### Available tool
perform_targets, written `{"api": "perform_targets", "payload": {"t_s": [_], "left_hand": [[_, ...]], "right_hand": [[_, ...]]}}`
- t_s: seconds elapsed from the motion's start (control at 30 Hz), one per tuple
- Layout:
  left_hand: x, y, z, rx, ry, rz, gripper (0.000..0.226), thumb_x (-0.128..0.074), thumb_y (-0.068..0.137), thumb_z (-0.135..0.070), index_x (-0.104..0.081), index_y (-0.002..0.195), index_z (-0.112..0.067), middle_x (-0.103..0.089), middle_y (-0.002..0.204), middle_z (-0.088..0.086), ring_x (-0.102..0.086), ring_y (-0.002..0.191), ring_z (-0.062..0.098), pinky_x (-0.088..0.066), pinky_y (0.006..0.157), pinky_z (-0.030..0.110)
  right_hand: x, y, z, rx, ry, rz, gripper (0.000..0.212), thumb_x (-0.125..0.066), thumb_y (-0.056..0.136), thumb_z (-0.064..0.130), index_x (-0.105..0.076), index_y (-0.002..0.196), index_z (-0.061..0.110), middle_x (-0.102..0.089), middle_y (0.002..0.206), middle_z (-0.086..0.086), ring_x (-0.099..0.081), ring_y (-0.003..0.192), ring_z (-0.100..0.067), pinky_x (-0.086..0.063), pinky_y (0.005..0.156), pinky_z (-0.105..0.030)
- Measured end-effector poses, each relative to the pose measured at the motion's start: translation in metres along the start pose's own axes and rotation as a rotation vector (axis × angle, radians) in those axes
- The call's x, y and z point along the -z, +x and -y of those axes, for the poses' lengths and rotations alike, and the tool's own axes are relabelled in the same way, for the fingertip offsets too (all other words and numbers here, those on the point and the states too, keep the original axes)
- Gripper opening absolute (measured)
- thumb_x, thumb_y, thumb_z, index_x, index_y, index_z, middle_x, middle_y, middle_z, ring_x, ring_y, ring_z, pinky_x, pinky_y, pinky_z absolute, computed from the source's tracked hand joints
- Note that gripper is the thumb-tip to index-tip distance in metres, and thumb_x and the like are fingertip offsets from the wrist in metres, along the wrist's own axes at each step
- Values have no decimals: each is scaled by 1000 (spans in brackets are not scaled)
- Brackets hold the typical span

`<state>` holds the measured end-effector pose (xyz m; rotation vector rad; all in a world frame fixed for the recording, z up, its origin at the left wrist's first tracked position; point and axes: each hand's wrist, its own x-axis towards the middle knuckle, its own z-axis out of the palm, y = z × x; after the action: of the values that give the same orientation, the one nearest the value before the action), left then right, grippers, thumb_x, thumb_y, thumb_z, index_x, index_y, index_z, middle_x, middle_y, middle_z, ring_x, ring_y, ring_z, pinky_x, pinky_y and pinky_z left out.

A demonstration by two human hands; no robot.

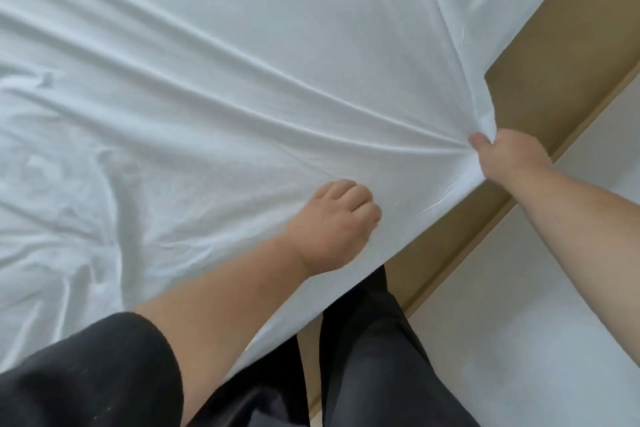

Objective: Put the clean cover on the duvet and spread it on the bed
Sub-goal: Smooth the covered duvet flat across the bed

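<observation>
Right hand (509, 158) pinches the soft, light duvet cover (242, 80) at the bed's edge; left hand (337, 218) curled, grip unclear.

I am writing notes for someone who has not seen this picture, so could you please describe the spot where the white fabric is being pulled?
Start from the white duvet cover that fills most of the view, and follow its edge along the tan bed frame. There the right hand pinches a bunched bit of fabric. Long taut creases fan out from that pinch, unlike the loose crumples near the left hand.
</observation>
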<state>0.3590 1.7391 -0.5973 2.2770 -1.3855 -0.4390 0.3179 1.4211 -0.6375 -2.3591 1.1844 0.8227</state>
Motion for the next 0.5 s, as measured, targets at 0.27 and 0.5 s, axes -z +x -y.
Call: {"api": "perform_targets", "payload": {"t_s": [0.27,0.5], "left_hand": [[86,-113,107,645,225,-184,55,-50,92,-33,-56,134,2,-52,142,22,-45,136,42,-29,116,51],[89,-217,170,1260,126,96,98,-18,86,-72,-3,161,-10,8,169,7,14,155,19,4,126,41]], "right_hand": [[-8,20,5,-122,-68,30,84,-20,100,69,-55,135,1,-62,123,-24,-57,103,-40,-48,83,-46],[-19,17,62,-414,108,-115,57,-50,102,40,-49,140,-3,-50,141,-27,-52,124,-48,-44,100,-52]]}}
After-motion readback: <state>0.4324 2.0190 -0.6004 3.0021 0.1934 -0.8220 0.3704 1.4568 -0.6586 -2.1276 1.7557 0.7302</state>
